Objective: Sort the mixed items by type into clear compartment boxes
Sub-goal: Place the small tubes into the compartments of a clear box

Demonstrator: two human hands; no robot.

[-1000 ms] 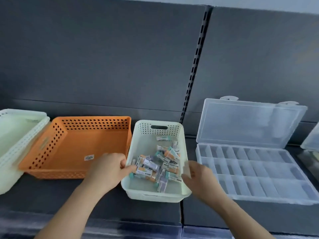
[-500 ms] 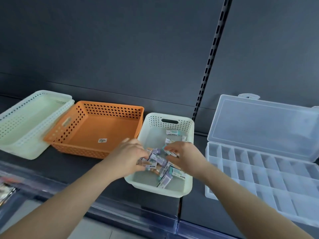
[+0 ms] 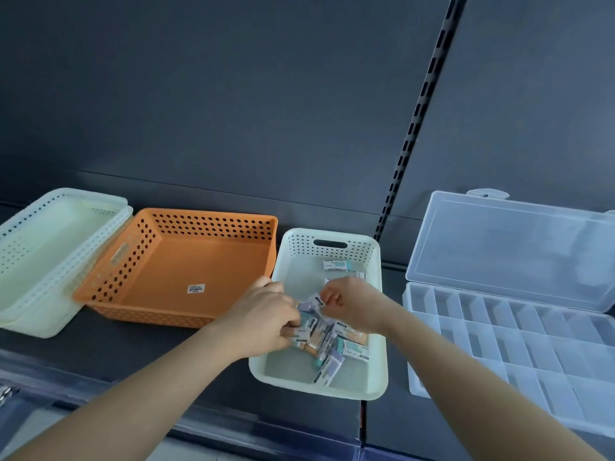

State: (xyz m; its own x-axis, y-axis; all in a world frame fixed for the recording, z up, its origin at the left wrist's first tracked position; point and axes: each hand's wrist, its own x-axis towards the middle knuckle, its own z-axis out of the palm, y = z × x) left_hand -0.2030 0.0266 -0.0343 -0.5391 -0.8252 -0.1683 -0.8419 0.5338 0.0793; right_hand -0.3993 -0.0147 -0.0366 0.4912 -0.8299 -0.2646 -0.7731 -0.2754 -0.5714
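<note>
My left hand (image 3: 263, 317) and right hand (image 3: 352, 306) are in the pale basket (image 3: 316, 382), fingers curled onto the heaped packets (image 3: 329, 341). The right seems to pinch one, though it's blurred. I'd take one kind, lift clear of the basket wall, then cross to the clear box (image 3: 519, 341), lying open just beside.

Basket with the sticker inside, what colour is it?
Orange basket, round holes in its walls; head view.

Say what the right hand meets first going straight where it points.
Probably the small lavender-and-white packet just ahead in the pale green plastic basket, then the left hand; depth unclear.
</note>
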